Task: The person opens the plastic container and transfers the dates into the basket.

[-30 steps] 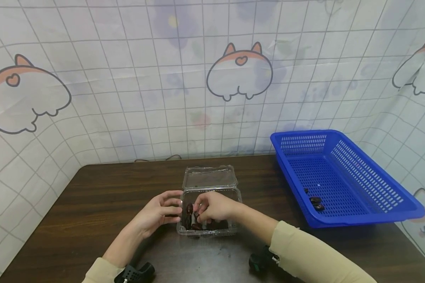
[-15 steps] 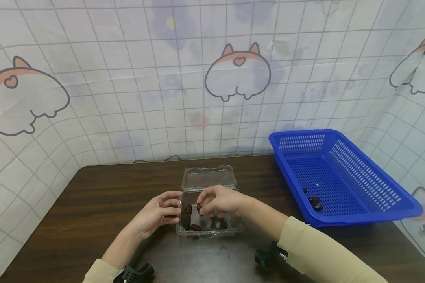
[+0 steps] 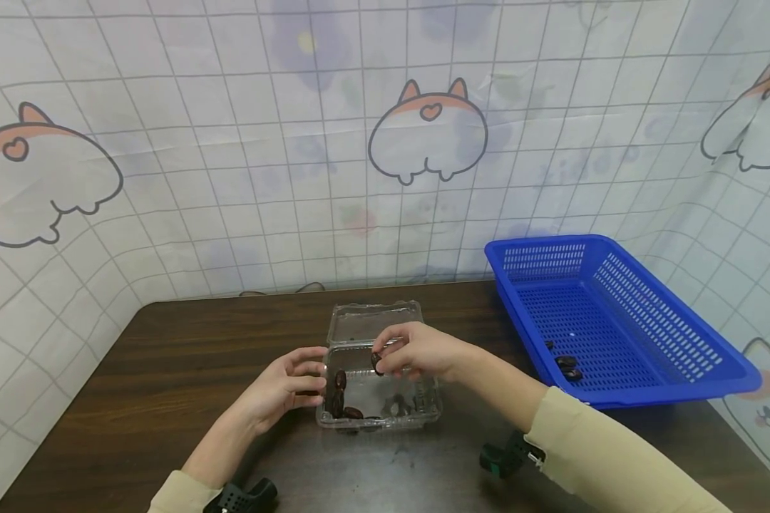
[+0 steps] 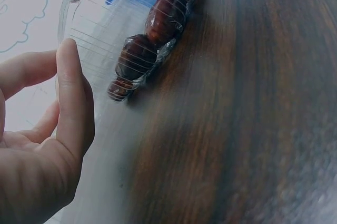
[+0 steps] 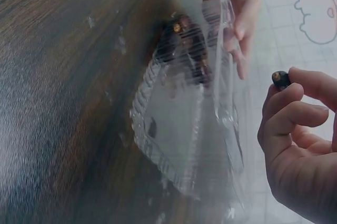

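A clear plastic clamshell box [image 3: 385, 425] stands on the table, its lid [image 3: 375, 323] laid back. Several dark brown dates [image 3: 338, 400] lie along the left and front of the box; through its ribbed wall they also show as glossy dates [image 4: 164, 19] in the left wrist view. My left hand [image 3: 289, 385] rests its fairly straight fingers against the box's left side. Above the box, my right hand [image 3: 426, 353] pinches one date [image 5: 280, 79] between thumb and fingertips. The right part of the box holds no dates that show.
A blue plastic basket [image 3: 674, 396] with slotted walls stands at the right of the brown wooden table [image 3: 218, 335]. A few dates [image 3: 567, 362] lie at its left side. Behind the table hangs a white checked cloth [image 3: 257, 178] with corgi drawings.
My right hand has risen out of the box and moved slightly right, with a date pinched in its fingers. The left hand has stayed at the box's side.
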Demonstrator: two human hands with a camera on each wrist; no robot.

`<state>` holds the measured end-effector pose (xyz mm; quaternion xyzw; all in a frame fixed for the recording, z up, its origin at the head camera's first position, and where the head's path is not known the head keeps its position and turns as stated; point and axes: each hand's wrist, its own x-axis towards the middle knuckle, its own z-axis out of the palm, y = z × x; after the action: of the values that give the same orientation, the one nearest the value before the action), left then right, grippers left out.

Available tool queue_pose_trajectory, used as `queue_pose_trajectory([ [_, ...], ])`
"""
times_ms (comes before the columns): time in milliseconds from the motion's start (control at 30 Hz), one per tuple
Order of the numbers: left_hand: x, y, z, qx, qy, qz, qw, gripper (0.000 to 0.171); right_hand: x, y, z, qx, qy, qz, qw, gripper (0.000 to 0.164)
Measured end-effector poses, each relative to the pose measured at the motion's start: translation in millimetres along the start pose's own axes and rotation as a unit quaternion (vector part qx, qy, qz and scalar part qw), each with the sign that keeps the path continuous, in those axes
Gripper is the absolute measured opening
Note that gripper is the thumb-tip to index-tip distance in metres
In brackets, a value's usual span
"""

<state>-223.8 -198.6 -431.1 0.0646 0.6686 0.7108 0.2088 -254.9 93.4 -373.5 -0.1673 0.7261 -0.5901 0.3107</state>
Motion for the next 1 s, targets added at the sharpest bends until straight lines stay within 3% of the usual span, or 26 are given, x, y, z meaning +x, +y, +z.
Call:
queue_pose_trajectory([
  [533, 0.1, -1.9, -0.8, 0.001, -0.002, 0.000, 1.0000, 0.065, -27, -8, -26, 0.038, 0.021, -0.028, 0.999, 0.024],
  [1000, 0.7, -2.2, -1.0, -0.002, -0.002, 0.004, 1.0000, 0.064, -52, -9, -47, 0.011, 0.044, -0.033, 0.998, 0.026],
])
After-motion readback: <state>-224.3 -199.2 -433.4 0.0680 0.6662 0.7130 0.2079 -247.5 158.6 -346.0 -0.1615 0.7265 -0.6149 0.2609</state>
